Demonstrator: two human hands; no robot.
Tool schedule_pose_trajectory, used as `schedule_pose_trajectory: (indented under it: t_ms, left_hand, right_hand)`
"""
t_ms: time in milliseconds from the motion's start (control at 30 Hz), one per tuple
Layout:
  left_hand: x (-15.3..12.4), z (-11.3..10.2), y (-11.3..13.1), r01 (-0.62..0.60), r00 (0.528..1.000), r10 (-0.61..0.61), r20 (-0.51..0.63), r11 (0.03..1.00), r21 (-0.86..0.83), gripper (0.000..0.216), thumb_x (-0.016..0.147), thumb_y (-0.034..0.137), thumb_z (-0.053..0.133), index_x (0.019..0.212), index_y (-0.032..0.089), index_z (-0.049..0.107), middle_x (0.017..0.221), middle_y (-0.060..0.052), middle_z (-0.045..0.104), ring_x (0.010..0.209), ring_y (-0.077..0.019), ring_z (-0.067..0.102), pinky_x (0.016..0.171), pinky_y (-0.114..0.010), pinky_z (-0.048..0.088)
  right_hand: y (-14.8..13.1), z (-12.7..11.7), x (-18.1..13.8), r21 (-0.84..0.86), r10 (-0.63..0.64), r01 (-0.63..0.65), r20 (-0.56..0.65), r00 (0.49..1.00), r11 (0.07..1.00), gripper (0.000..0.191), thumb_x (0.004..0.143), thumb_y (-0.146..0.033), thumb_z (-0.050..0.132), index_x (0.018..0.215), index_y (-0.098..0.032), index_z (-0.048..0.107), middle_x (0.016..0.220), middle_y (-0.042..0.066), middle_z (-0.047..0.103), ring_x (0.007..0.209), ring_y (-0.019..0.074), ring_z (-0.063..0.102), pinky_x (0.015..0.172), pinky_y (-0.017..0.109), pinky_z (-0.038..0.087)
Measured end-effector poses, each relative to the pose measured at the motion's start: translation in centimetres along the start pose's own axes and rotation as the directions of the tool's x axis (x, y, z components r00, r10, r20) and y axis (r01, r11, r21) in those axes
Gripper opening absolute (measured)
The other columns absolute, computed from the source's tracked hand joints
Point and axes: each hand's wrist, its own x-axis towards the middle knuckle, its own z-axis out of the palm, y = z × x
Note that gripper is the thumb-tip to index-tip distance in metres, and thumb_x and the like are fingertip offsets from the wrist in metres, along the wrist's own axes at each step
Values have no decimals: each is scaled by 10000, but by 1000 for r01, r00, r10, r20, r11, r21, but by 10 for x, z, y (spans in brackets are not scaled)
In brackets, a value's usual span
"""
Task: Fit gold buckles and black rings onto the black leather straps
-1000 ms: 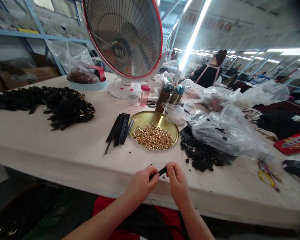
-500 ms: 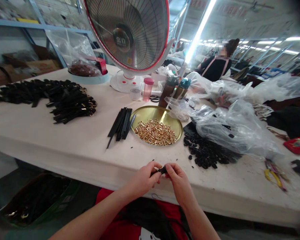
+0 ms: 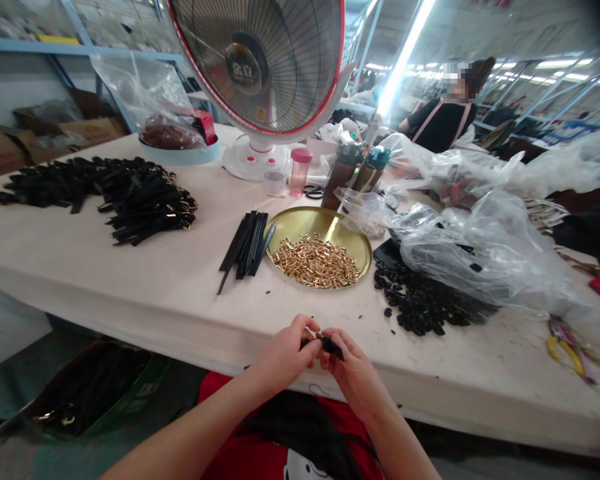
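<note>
At the table's near edge my left hand (image 3: 285,352) and my right hand (image 3: 353,367) meet, both pinched on one short black strap piece (image 3: 330,346) held between them. Just beyond the hands stands a round gold tray (image 3: 330,227) with a heap of small gold metal clasps (image 3: 315,261). A bundle of loose black strips (image 3: 247,247) lies left of the tray. Small black round parts (image 3: 420,303) are scattered to the tray's right. A big pile of black straps with gold ends (image 3: 115,197) covers the table's left side.
A round heater with a red rim (image 3: 260,60) stands at the back, with bottles (image 3: 350,175) and a pink cup (image 3: 299,172) beside it. Clear plastic bags (image 3: 485,247) fill the right. Yellow-handled pliers (image 3: 567,347) lie near the right edge. Another person (image 3: 443,120) works far behind.
My hands have drawn closer together and a little nearer to me, turning the black piece between the fingertips. The view has shifted slightly to the left.
</note>
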Motion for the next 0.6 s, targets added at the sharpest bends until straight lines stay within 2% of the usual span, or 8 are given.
schedule_pose_trajectory:
  t_ms: [100, 200, 400, 500, 600]
  left_hand:
    - [-3, -3, 3, 25, 998, -14, -61, 984, 177, 194, 800, 328, 427, 947, 201, 427, 736, -2, 624, 630, -139, 564, 578, -232, 395]
    - [-7, -6, 7, 63, 996, -37, -83, 942, 331, 209, 793, 360, 431, 925, 202, 463, 741, -11, 623, 663, -161, 564, 577, -241, 378]
    - [-12, -8, 10, 42, 999, -28, -45, 932, 361, 229, 776, 411, 451, 834, 206, 538, 776, -10, 627, 726, -168, 560, 601, -234, 375]
    - [-14, -10, 9, 12, 1000, -6, -20, 946, 323, 227, 764, 409, 473, 823, 209, 563, 790, 1, 629, 731, -157, 551, 619, -227, 373]
    - [-18, -13, 7, 11, 1000, -10, -7, 959, 284, 209, 735, 387, 513, 785, 191, 563, 729, 14, 607, 665, -136, 521, 571, -212, 351]
  right_hand:
    - [4, 0, 1, -5, 97, -97, 67, 993, 995, 280, 721, -423, 601, 851, -176, 620, 679, -4, 538, 549, 84, 426, 502, 208, 351]
    - [5, -3, 0, 16, 157, -160, 122, 980, 987, 230, 720, -391, 616, 806, -177, 620, 671, -16, 517, 536, 69, 410, 509, 200, 352]
    - [9, -9, -7, 141, 265, -308, 260, 928, 941, 207, 691, -369, 650, 757, -176, 615, 634, -22, 486, 536, 77, 403, 516, 220, 361]
    - [10, -8, -11, 178, 232, -277, 238, 943, 944, 154, 676, -309, 673, 751, -190, 611, 660, -22, 505, 558, 78, 421, 538, 215, 374]
    - [7, -6, -10, 174, 142, -165, 137, 980, 971, 164, 663, -320, 680, 749, -199, 610, 718, -17, 543, 628, 92, 471, 621, 231, 407]
